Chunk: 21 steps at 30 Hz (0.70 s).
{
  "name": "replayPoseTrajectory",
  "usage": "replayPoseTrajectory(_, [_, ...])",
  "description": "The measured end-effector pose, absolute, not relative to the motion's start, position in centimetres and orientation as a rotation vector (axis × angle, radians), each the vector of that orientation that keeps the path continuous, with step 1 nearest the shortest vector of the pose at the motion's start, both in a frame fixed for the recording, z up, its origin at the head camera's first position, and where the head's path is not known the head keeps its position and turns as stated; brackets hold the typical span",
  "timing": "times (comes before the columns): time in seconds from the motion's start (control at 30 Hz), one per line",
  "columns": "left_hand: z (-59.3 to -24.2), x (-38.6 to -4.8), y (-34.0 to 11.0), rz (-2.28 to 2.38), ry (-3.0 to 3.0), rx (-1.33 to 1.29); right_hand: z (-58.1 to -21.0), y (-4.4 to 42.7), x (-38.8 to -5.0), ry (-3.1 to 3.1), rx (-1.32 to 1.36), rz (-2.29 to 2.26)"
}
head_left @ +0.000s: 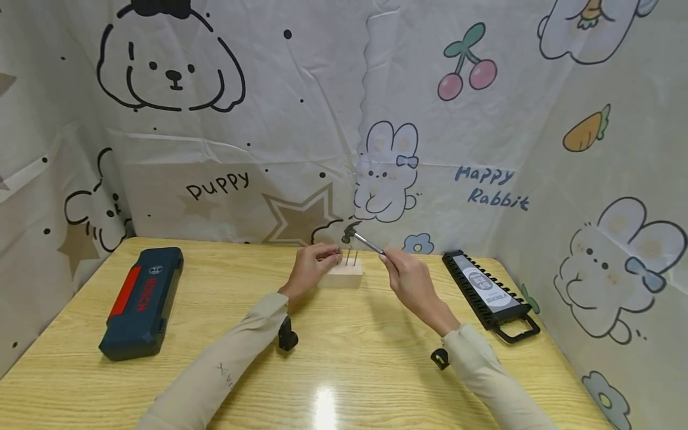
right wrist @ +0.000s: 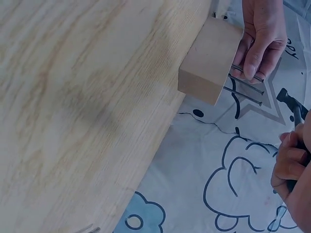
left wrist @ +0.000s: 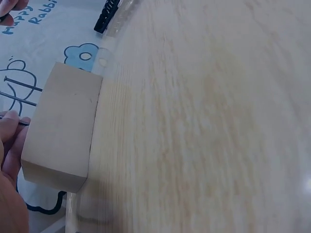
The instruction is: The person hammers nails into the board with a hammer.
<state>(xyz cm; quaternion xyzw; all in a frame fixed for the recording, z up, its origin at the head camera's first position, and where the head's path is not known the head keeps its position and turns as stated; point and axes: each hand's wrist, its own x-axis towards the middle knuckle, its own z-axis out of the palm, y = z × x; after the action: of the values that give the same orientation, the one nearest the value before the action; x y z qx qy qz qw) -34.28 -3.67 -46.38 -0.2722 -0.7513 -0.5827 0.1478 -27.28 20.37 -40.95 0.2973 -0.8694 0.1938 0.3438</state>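
A pale wooden block [head_left: 343,277] rests near the table's back edge, with three nails standing in or against its top. Two nails, one of them this nail [right wrist: 243,96], stand free of the fingers. My left hand [head_left: 312,266] pinches the third nail [right wrist: 236,67] between thumb and fingers at the block's left end; whether its tip is in the wood is hidden. In my right hand [head_left: 411,280] I grip a claw hammer [head_left: 368,242] by its handle. The hammer's dark head [right wrist: 290,100] is raised above the nails, apart from them.
A dark blue and red Bosch case [head_left: 144,304] lies at the table's left. On the right lies a black slotted holder [head_left: 486,292] with a loop handle. A printed cloth backdrop [head_left: 312,137] rises behind the table [head_left: 344,352]. Both wrists carry small black devices.
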Motion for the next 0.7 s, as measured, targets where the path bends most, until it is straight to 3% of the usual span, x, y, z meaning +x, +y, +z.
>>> replayPoseTrajectory(0.37, [-44.3, -33.7, -4.9, -1.690, -2.319, -0.785, -40.6, 20.6, -27.0, -2.287, 0.759, 0.540])
replayPoseTrajectory(0.57, [-43.9, -33.6, -7.5, -1.453, -2.354, -0.837, -40.4, 21.0, -26.8, -2.307, 0.766, 0.520])
replayPoseTrajectory(0.7, [-43.8, -33.5, -9.3, -1.281, -2.466, -0.716, -40.7, 21.6, -26.5, -2.313, 0.767, 0.479])
